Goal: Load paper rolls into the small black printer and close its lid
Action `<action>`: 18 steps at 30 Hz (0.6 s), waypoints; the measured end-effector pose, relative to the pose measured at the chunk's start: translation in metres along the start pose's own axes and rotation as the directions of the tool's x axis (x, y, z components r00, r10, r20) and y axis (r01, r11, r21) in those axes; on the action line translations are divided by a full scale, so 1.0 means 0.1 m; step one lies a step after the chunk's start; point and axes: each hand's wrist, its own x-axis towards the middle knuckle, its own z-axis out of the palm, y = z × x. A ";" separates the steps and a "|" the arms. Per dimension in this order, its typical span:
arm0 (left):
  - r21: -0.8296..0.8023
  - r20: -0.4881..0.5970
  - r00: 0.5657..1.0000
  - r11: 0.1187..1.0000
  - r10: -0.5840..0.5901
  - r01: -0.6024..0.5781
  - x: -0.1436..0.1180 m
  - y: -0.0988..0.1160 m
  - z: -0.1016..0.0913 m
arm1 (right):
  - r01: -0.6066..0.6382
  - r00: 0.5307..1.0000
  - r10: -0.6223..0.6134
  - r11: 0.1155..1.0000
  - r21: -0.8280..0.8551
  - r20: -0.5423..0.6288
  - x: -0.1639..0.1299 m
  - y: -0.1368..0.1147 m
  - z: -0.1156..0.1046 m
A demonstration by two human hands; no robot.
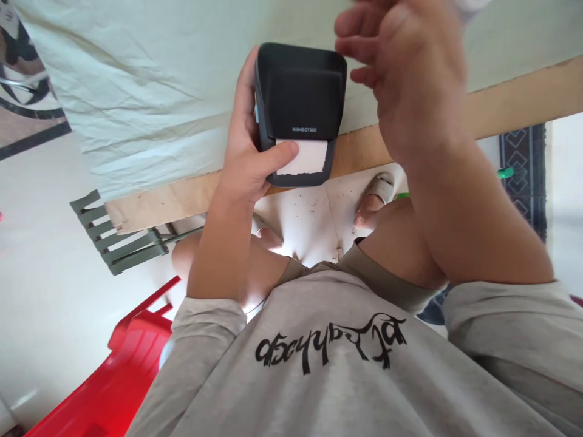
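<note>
Left hand (243,158) clasps the printer (300,100), probably stiff and light; hold its sides. Right hand (410,73): grip unclear.

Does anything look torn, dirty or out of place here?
The white paper on the black rounded plastic device has a jagged lower edge, as if torn. Small dark specks also dot the pale floor below.

The left forearm (221,249) extends from the near side toward the far, its left hand (243,161) clasped, fingers along the left, thumb (282,156) laid across to the right. The right forearm (483,209) slants far and leftward; the right hand (410,76) points bent fingers left, though blur and cropping make its grip hard to judge.
</note>
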 end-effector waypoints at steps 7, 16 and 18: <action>-0.113 -0.104 0.990 0.990 -0.098 0.086 -0.04 0.21 0.20 | 0.242 0.957 -0.234 0.970 -0.026 0.174 -0.06 0.11 0.15; -0.161 -0.162 0.974 0.978 -0.156 0.130 -0.09 0.28 0.24 | 0.330 0.928 -0.337 0.941 0.068 0.157 -0.03 0.15 0.21; -0.174 -0.165 0.975 0.978 -0.147 0.118 -0.09 0.27 0.23 | 0.323 0.933 -0.326 0.945 0.043 0.153 -0.03 0.17 0.22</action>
